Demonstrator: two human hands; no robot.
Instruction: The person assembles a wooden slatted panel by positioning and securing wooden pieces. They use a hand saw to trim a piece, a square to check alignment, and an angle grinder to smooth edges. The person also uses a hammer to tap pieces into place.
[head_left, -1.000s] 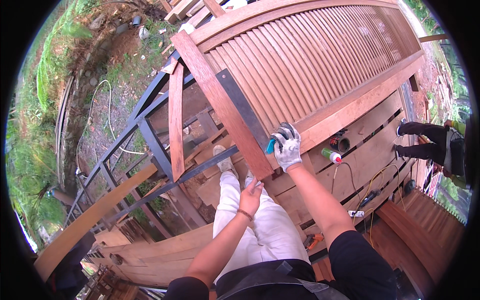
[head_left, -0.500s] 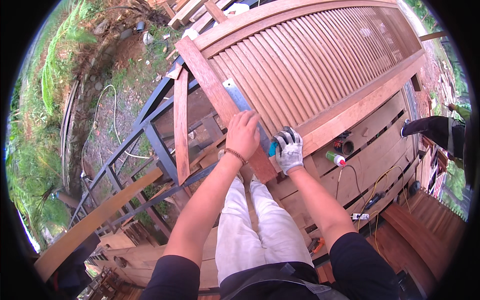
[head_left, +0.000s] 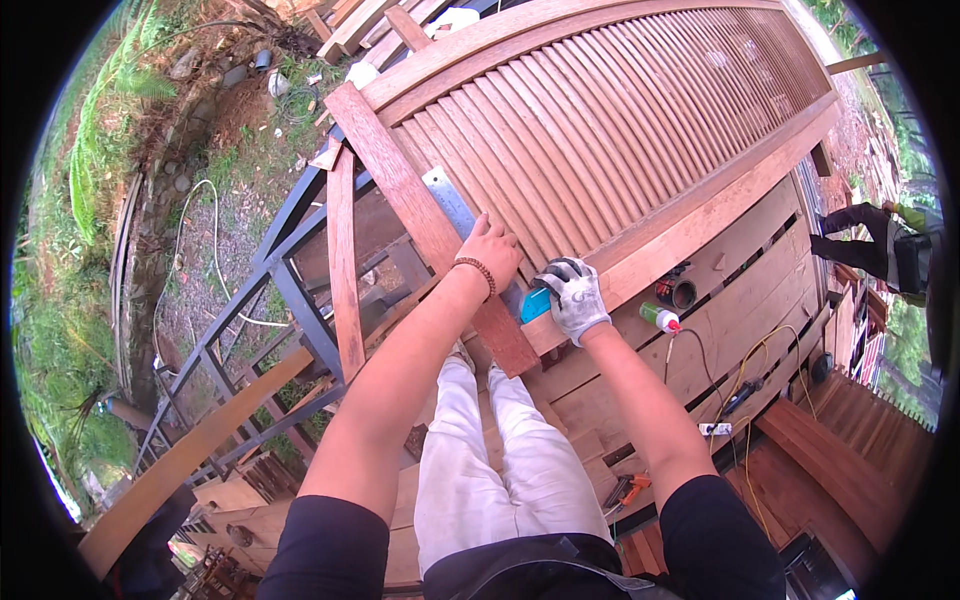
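Observation:
A louvred wooden panel [head_left: 600, 130] lies in front of me, with a red-brown board [head_left: 400, 185] along its left end. Beside that board rests a try square, its metal blade [head_left: 447, 200] lying over the slats and its turquoise stock [head_left: 536, 304] at the panel's near corner. My left hand [head_left: 490, 252], bare with a beaded bracelet, lies over the blade and the board's edge, fingers stretched out. In a grey-and-white glove, my right hand [head_left: 574, 300] is closed on the turquoise stock beside the frame rail. Part of the blade is hidden under my left hand.
A dark metal frame [head_left: 300, 300] stands at left, with a loose board [head_left: 343, 260] across it. On the planks at right are a glue bottle [head_left: 660, 317], a dark cup [head_left: 678, 291] and cords with a power strip [head_left: 714, 429]. Another person [head_left: 870, 240] stands far right.
The view has shifted, so the panel sits slightly left. My left fingers have spread toward the right. More of the turquoise stock shows beside my right glove. The other person's legs have moved.

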